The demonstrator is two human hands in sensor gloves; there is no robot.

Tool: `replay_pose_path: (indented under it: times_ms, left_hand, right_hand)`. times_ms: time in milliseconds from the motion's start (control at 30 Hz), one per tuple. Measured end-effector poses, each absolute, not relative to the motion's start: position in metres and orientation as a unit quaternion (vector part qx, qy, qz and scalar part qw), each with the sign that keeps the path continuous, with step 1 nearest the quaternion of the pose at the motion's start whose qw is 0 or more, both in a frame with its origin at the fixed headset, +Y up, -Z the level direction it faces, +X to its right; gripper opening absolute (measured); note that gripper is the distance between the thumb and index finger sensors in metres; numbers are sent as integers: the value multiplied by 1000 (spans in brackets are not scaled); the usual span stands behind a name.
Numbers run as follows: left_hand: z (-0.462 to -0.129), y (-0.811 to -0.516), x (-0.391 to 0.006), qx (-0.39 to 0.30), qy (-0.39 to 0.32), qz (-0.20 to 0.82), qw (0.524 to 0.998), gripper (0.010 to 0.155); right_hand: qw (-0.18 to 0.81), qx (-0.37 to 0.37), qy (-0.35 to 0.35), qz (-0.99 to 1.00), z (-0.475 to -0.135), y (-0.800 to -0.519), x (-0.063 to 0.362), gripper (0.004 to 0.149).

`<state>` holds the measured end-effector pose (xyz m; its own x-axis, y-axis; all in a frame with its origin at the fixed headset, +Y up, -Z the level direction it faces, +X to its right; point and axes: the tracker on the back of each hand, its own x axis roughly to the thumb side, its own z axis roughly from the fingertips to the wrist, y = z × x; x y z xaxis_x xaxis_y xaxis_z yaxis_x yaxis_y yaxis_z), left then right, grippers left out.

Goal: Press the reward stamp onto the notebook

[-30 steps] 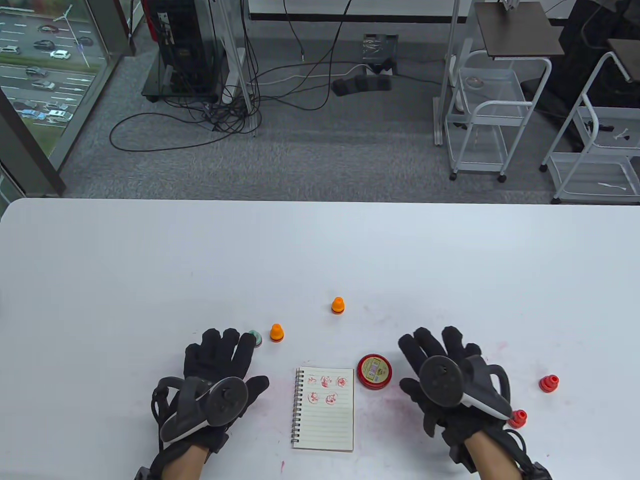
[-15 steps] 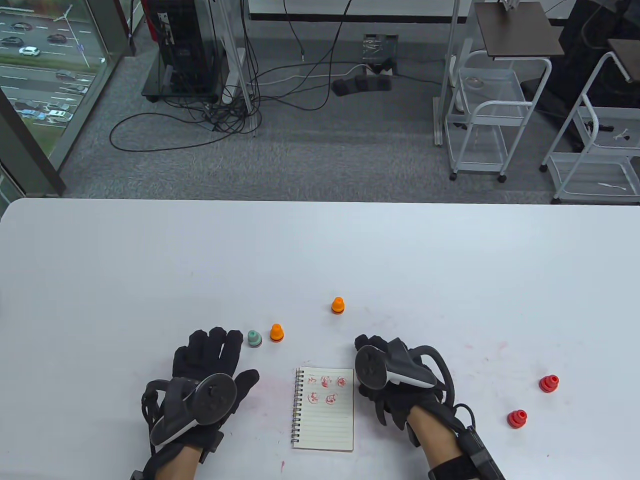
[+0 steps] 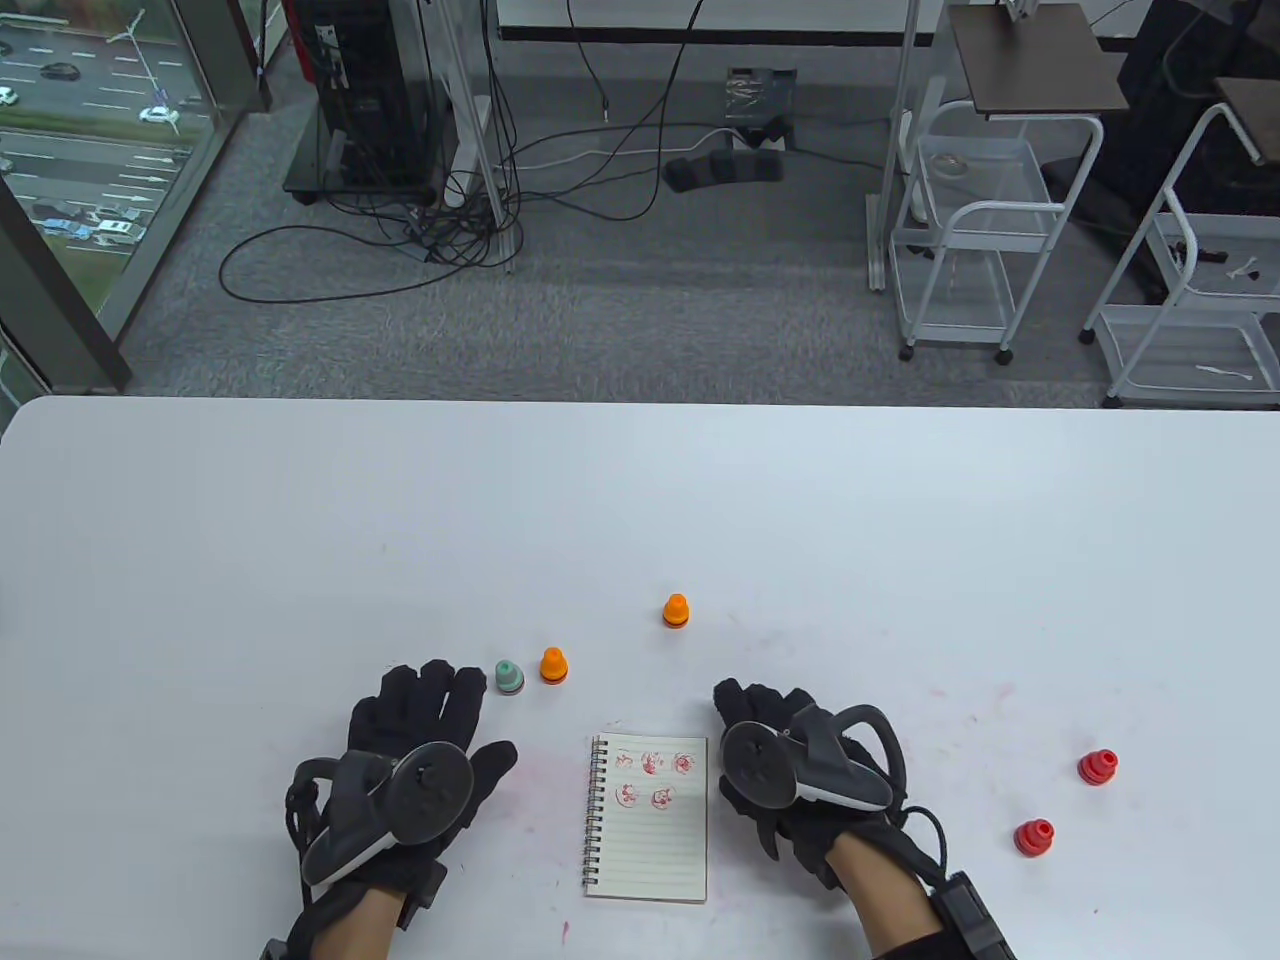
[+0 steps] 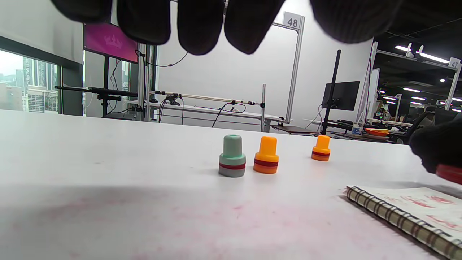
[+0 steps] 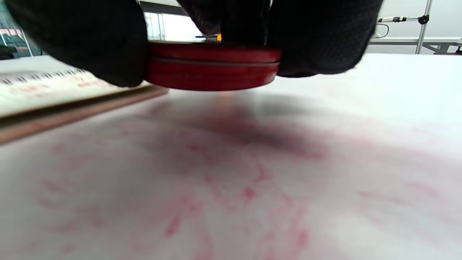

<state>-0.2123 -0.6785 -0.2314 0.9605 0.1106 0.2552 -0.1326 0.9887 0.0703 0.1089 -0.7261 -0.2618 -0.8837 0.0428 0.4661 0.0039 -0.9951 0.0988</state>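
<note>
A small spiral notebook (image 3: 648, 818) lies open near the table's front edge, with several red stamp marks on its upper lines; its corner shows in the left wrist view (image 4: 408, 213). My right hand (image 3: 770, 745) covers the round red ink pad (image 5: 213, 65) just right of the notebook, thumb and fingers curled round its rim. My left hand (image 3: 425, 715) lies flat and open on the table left of the notebook. Ahead of it stand a green stamp (image 3: 509, 677) (image 4: 232, 156) and an orange stamp (image 3: 553, 665) (image 4: 266, 155). A second orange stamp (image 3: 676, 611) (image 4: 321, 148) stands farther back.
Two red stamps (image 3: 1034, 837) (image 3: 1097, 767) stand to the right of my right hand. Pink ink smears (image 5: 231, 173) stain the white table (image 3: 640, 500) round the pad. Beyond the far edge are floor cables and white carts.
My right hand moved left from beside the red stamps onto the ink pad and closed round it. My left hand slid slightly back, uncovering the green stamp.
</note>
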Motion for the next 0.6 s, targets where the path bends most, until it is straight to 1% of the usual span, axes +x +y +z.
replay_pose_path:
  times_ms: [167, 300, 367, 467, 600]
  left_hand:
    - [-231, -681, -207, 40, -134, 57, 988, 80]
    - [-231, -683, -205, 32, -139, 55, 988, 79]
    - [-231, -685, -203, 28, -141, 55, 988, 79]
    - [-230, -688, -201, 24, -142, 50, 988, 79]
    - [-231, -691, -199, 17, -143, 45, 989, 78]
  right_hand:
    - [15, 260, 38, 965, -239, -707, 119, 75]
    - [31, 270, 23, 962, -223, -701, 123, 73]
    - [47, 270, 21, 961, -218, -704, 124, 73]
    - [64, 275, 22, 959, -214, -716, 123, 73]
    - [38, 288, 47, 956, -217, -730, 117, 74]
